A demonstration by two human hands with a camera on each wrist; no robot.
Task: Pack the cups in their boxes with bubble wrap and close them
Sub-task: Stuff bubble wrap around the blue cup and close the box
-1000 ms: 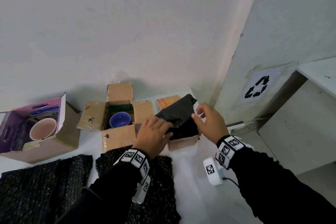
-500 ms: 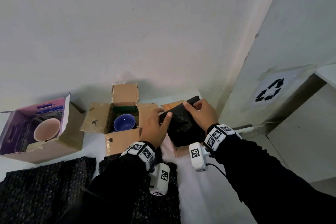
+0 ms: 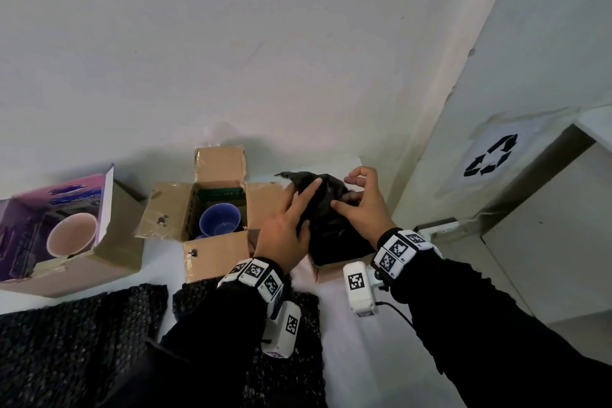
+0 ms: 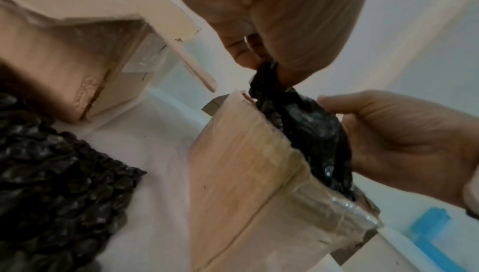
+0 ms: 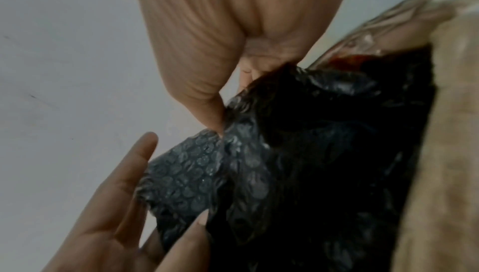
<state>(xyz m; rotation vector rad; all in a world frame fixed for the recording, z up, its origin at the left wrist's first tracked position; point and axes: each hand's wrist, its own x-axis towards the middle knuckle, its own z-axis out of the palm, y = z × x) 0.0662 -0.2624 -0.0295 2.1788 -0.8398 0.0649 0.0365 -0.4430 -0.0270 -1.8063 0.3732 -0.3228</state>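
A bunched sheet of black bubble wrap (image 3: pixel 331 225) sticks up out of the right-hand cardboard box (image 3: pixel 334 272); whatever is under it is hidden. My left hand (image 3: pixel 299 205) holds the wrap's left top, pinching a corner between thumb and fingers (image 4: pixel 241 55). My right hand (image 3: pixel 347 192) grips the wrap's right side, thumb (image 5: pixel 207 112) pressed into it. A blue cup (image 3: pixel 220 223) stands unwrapped in the open middle box (image 3: pixel 215 255). A pink cup (image 3: pixel 71 235) lies in the purple box (image 3: pixel 109 255) on the left.
Two more black bubble wrap sheets (image 3: pixel 76 341) (image 3: pixel 198 301) lie flat on the white table (image 3: pixel 331 315) near me. The wall runs close behind the boxes. A white unit with a recycling sign (image 3: pixel 490 156) stands to the right.
The wrap, held as a flat sheet over the right box before, is now bunched. Both hands have shifted to its top, and the view has tilted slightly.
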